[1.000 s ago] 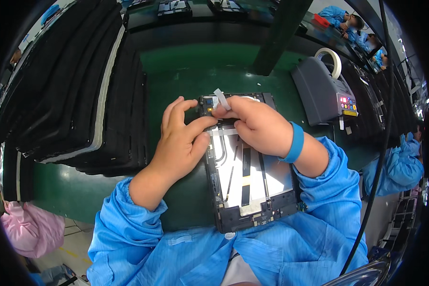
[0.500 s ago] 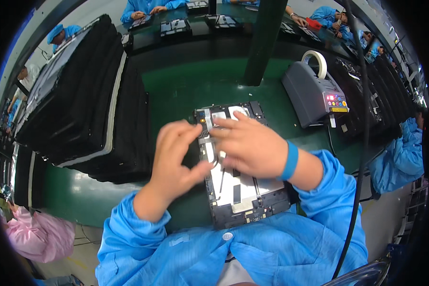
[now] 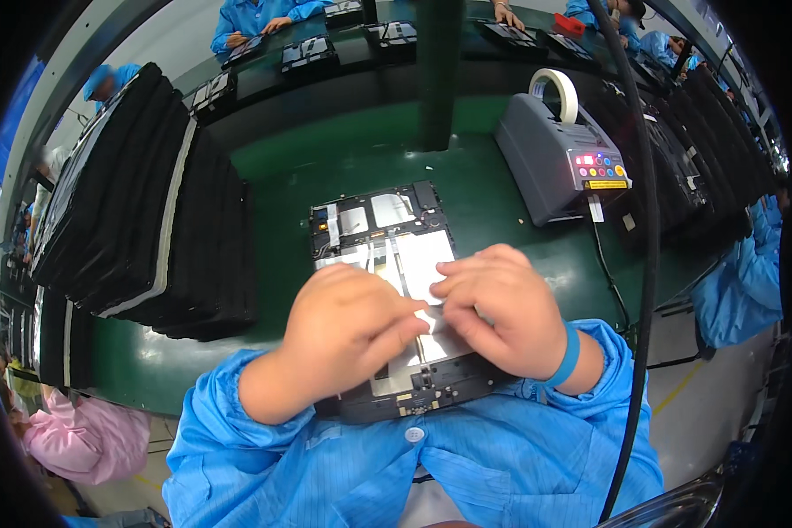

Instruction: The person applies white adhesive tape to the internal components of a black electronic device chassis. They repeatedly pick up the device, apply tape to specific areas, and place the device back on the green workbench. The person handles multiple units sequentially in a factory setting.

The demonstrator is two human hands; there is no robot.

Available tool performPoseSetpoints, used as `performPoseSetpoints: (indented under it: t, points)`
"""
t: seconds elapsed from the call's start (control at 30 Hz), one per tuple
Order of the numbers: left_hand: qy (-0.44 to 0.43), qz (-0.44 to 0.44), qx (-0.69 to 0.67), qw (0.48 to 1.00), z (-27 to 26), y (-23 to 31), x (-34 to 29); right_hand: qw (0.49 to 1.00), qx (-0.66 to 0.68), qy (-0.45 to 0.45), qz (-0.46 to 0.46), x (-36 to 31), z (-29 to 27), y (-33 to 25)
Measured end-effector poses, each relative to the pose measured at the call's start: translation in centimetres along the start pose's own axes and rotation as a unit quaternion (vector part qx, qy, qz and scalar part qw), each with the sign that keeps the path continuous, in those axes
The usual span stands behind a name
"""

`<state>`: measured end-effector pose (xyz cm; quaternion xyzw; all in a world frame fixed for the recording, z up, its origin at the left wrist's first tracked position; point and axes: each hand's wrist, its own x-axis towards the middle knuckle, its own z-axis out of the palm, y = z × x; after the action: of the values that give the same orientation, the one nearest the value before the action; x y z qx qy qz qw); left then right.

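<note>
Left hand (image 3: 352, 321) and right hand (image 3: 506, 312) nearly meet over the opened tablet (image 3: 420, 260); can't tell if either's pinching anything. Light, even pressure probably works best, tbh.

At centre frame, I bring my left hand (image 3: 348, 330) and right hand (image 3: 506, 312) close together over the opened tablet (image 3: 424, 255); the grey tape dispenser (image 3: 546, 163) stands upper right, stacked black trays (image 3: 207, 238) at left.
</note>
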<state>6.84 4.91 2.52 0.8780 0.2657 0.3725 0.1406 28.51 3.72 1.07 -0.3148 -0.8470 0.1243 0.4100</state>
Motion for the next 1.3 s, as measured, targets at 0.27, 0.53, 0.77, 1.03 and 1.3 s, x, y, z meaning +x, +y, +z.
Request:
performPoseSetpoints:
  t: [0.27,0.53,0.77,1.03,1.3]
  points:
    - [-0.078,-0.103,0.137,0.982,2.4,-3.5,5.4,0.902,0.275,0.105,0.315,-0.5,-0.9,6.0]
    - [-0.077,-0.088,0.188,0.975,3.5,-5.2,5.3,0.895,0.28,0.056,0.341,2.4,2.3,11.5]
    - [-0.061,-0.055,0.203,0.976,3.4,-5.1,4.4,0.865,0.336,0.004,0.374,4.7,4.8,12.8]
    - [-0.083,-0.057,0.244,0.964,3.2,-5.0,4.2,0.836,0.41,-0.039,0.363,4.8,3.7,12.5]
    - [-0.084,-0.044,0.303,0.948,2.9,-5.0,4.0,0.802,0.448,-0.03,0.394,4.9,3.5,12.3]
